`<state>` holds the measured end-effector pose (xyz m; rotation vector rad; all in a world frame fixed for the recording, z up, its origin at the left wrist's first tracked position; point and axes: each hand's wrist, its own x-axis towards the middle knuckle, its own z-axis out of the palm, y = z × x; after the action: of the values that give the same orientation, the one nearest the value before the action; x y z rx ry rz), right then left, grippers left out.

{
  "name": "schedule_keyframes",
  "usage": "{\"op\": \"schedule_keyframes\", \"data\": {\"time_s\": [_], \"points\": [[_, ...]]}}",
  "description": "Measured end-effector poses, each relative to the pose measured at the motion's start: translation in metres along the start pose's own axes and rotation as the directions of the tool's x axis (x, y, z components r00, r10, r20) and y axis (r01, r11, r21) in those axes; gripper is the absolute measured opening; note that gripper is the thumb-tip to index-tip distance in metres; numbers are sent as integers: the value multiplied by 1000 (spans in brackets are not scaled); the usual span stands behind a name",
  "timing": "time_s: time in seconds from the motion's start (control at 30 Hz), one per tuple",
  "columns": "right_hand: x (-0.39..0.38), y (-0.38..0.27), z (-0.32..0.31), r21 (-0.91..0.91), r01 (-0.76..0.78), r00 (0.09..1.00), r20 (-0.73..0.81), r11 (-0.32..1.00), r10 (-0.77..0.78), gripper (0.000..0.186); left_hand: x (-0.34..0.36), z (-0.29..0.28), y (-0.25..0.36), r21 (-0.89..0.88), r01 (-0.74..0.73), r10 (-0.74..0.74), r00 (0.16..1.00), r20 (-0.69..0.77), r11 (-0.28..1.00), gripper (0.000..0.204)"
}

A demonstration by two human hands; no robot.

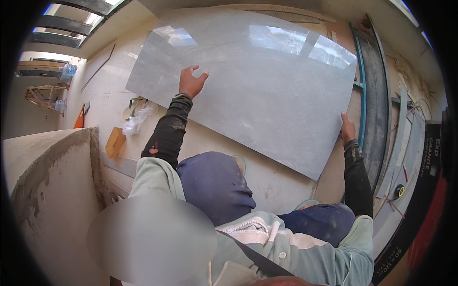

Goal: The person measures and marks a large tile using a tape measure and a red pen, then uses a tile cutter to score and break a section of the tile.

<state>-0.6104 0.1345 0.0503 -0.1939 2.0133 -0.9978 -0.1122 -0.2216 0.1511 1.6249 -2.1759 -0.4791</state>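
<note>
A large grey glossy tile [248, 95] lies in front of me, reflecting bright light near its far edge. My left hand [193, 81] is over its left part, thumb and forefinger apart and bent; whether the fingertips touch the surface I cannot tell. My right hand [347, 125] grips the tile's right edge, its lower fingers partly hidden by the tile. My knees, in dark blue trousers, are bent below the tile's near edge.
A long tile cutter [372, 105] lies along the right, beside strips, a tape measure [400, 191] and a dark box [420, 186]. At left are a concrete wall [52, 190], yellow block [115, 143], plastic bag [136, 121], orange tool [79, 119] and water jugs [67, 75].
</note>
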Motion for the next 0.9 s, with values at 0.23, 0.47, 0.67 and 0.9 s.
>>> {"op": "schedule_keyframes", "data": {"time_s": [0.23,0.47,0.67,0.9], "points": [[16,-8,18,202,27,999,-40,979,-19,82,-100,15,-121,-618,696,-912,401,-88,366,86],[23,-17,22,39,97,968,-238,995,-85,97,-84,44,-130,-856,474,-641,596,483,-204,84],[-26,-15,40,131,131,945,-317,983,-84,90,-78,41,-133,-860,502,-692,589,417,-91,106],[-99,-3,48,163,3,941,-334,987,52,80,-79,7,-161,-802,596,-451,723,523,24,101]]}}
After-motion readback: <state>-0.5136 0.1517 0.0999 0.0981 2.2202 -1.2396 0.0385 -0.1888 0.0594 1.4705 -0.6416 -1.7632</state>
